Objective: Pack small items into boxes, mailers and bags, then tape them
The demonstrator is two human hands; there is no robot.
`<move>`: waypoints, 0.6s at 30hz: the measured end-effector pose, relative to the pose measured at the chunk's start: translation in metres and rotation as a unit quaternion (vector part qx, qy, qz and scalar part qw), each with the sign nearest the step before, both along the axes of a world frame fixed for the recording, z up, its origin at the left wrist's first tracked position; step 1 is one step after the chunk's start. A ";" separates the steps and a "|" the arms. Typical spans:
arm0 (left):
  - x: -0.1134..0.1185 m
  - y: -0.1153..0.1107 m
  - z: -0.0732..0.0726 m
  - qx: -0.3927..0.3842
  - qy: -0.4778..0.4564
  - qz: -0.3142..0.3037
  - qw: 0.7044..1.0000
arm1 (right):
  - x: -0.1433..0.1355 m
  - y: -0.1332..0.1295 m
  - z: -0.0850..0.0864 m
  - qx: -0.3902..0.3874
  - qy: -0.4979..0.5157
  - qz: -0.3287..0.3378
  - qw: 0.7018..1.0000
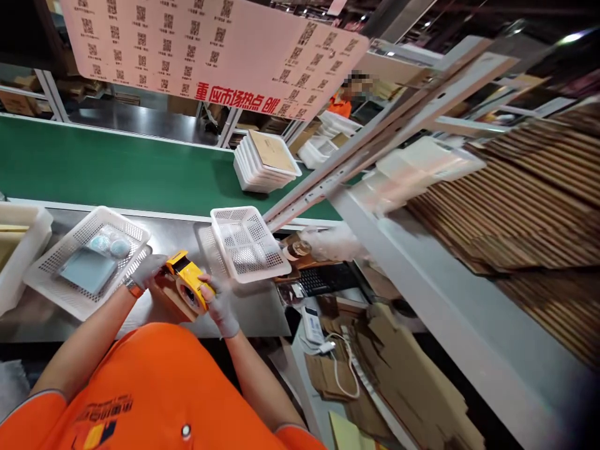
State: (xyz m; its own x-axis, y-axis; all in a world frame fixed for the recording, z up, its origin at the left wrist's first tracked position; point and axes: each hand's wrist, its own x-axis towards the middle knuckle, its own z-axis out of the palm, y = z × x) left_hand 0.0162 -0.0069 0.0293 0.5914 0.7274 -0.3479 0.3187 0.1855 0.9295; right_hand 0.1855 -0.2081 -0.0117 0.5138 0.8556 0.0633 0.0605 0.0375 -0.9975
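My right hand [220, 306], in a pale glove with bare fingertips, is closed round a yellow tape dispenser [191, 281]. The dispenser lies over a brown cardboard box [169, 296] on the metal table. At the box's far left end is my left hand [149, 270], also gloved, its fingers partly hidden behind the box and dispenser. Left of it, a white perforated basket [60, 294] holds a light blue box [89, 270] and round clear-wrapped items [110, 244]. Another white basket [255, 275] stands to the right of the dispenser.
Beyond the table runs a green conveyor [117, 165] carrying stacked white baskets [265, 178]. A slanted metal post [328, 172] rises at the right. Near it are a black keyboard [328, 279], a brown bottle [297, 250] and stacked cardboard [525, 187]. A person [340, 106] stands far back.
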 end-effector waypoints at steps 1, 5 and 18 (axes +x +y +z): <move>0.000 0.001 0.000 -0.038 -0.009 -0.009 0.999 | -0.001 0.000 0.002 -0.003 -0.002 0.010 1.000; -0.004 0.006 -0.004 -0.033 0.007 0.000 0.999 | -0.004 0.008 0.008 -0.012 0.038 0.054 0.998; -0.043 0.070 -0.043 0.167 0.246 0.046 0.954 | 0.007 -0.016 0.067 -0.186 -0.025 0.119 0.975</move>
State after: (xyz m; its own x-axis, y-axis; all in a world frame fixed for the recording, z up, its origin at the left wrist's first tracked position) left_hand -0.0268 0.0630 -0.0139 0.3444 0.8876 -0.3059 0.7274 -0.0463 0.6846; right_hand 0.1923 -0.2245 0.0554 0.3012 0.9192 -0.2538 0.1431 -0.3067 -0.9410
